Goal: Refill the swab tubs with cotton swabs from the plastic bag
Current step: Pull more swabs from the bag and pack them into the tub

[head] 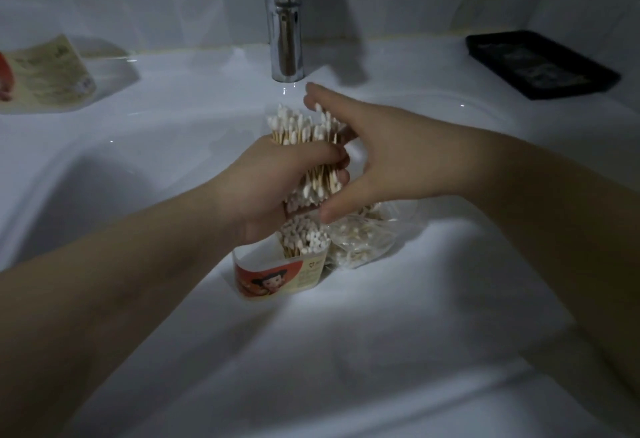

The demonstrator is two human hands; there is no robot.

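Plainly light and loose, the thick bundle of wooden-stemmed white cotton swabs [300, 130] will splay unless squeezed round its middle, where the left hand [277, 181] clasps it. It stands just above the red-labelled clear plastic tub [277, 280], beside the crinkled clear plastic bag [362, 242]. The right hand [370, 147], spread and empty, seems to level its upper tips.

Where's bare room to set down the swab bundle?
Free: white surface in front of the tub; the stretch between faucet and black tray. Crowded: centre, where left hand, right hand, swab bundle, tub and plastic bag bunch.
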